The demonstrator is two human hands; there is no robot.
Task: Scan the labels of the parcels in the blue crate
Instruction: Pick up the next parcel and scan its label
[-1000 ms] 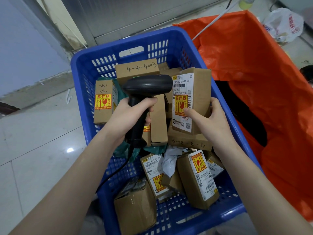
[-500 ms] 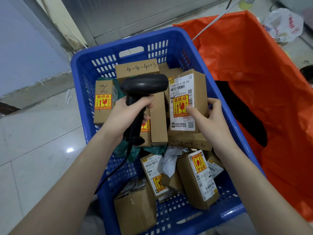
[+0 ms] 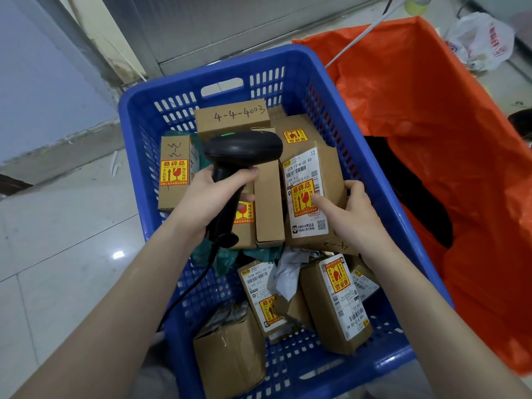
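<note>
A blue crate point(image 3: 138, 116) on the floor holds several brown cardboard parcels with white labels and yellow-red fragile stickers. My left hand point(image 3: 210, 197) grips a black corded barcode scanner point(image 3: 244, 151), its head over the middle of the crate and a green light lit on top. My right hand point(image 3: 348, 211) holds a labelled parcel point(image 3: 331, 174) lying low among the others on the right, label facing up, thumb on its sticker. A box marked 4-4-4003 point(image 3: 233, 116) lies at the back.
An orange plastic sack point(image 3: 431, 110) stands open right of the crate. A white plastic bag point(image 3: 483, 41) lies on the floor at top right. Pale floor tiles point(image 3: 57, 254) spread to the left, with a wall and a metal door frame behind.
My right hand has lowered the labelled parcel from upright down onto the other boxes, tilting its label upward. The scanner has shifted slightly left and down, and its green light now shows.
</note>
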